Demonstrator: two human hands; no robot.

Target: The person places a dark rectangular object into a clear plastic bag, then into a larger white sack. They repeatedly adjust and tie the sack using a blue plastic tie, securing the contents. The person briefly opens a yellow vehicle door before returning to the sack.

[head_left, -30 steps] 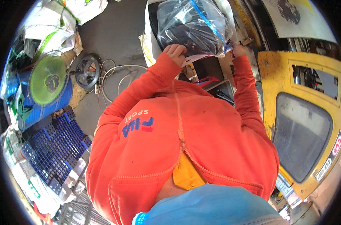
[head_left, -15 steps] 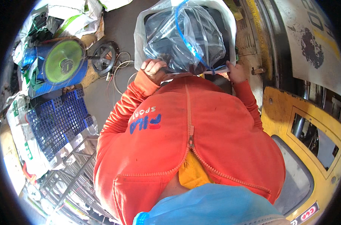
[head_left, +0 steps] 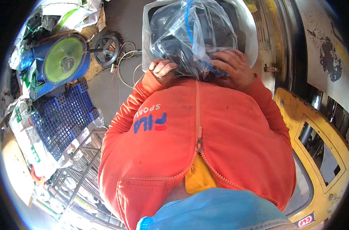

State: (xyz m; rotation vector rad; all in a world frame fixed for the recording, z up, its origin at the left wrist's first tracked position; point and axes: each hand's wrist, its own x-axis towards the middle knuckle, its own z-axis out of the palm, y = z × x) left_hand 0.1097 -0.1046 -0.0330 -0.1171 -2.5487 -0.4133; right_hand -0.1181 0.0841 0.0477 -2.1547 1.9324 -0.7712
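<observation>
In front of my chest stands a container with a pale, whitish rim (head_left: 251,36), its middle dark under a clear plastic bag (head_left: 165,32). A blue cord (head_left: 188,23) runs down over the plastic. My left hand (head_left: 163,71) has its fingers curled closed at the near left edge of the bag. Across from it, my right hand (head_left: 235,68) lies over the near right part, fingers bent onto the bunched plastic beside the lower end of the cord. The fingertips of both hands are partly hidden. Whatever lies under the plastic looks black and cannot be made out.
On the left are a green fan (head_left: 65,61), a blue plastic pallet (head_left: 65,119) and a metal rack (head_left: 80,168). Cables (head_left: 122,73) lie on the floor beside a black round base (head_left: 106,50). A yellow machine panel (head_left: 324,153) stands close on my right.
My right hand has moved left and inward from the container's right corner onto the plastic by the cord. My left hand keeps its place at the edge. The container appears slightly farther right.
</observation>
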